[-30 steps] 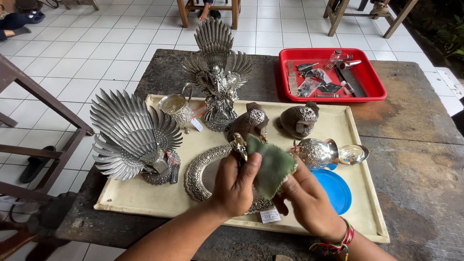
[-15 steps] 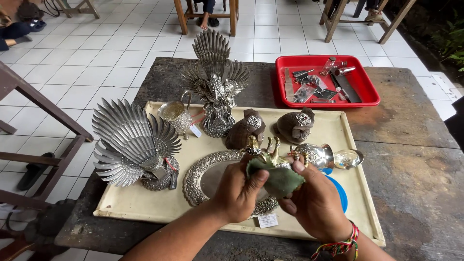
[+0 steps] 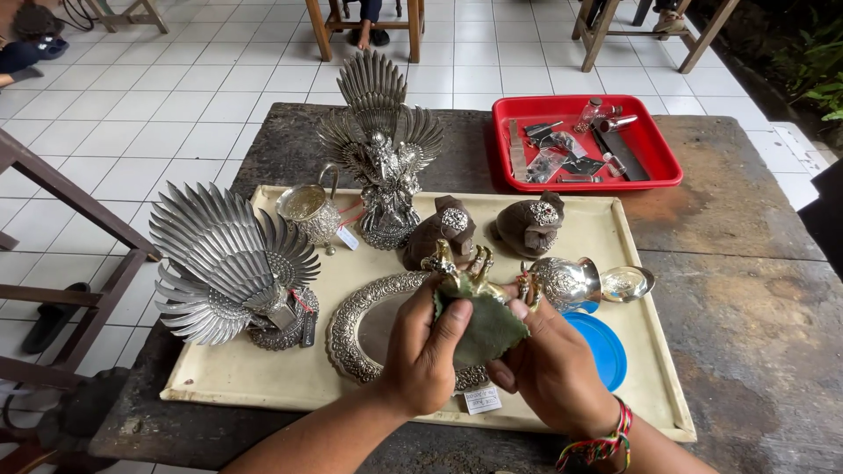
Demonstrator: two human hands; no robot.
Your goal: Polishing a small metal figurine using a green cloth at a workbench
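Gripping a small gold-and-silver ornament (image 3: 470,274) at lower centre, my left hand (image 3: 426,355) and right hand (image 3: 553,369) both close on it — green cloth (image 3: 487,329) wrapped beneath — over the cream tray (image 3: 263,386).

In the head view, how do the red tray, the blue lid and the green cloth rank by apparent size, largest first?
1. red tray, though it lies farthest away.
2 and 3. blue lid and green cloth: unsure, because both hands cover parts of each.

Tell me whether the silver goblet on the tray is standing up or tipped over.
Tipped over. The silver goblet lies on its side on the cream tray, its foot pointing right, above the blue lid.
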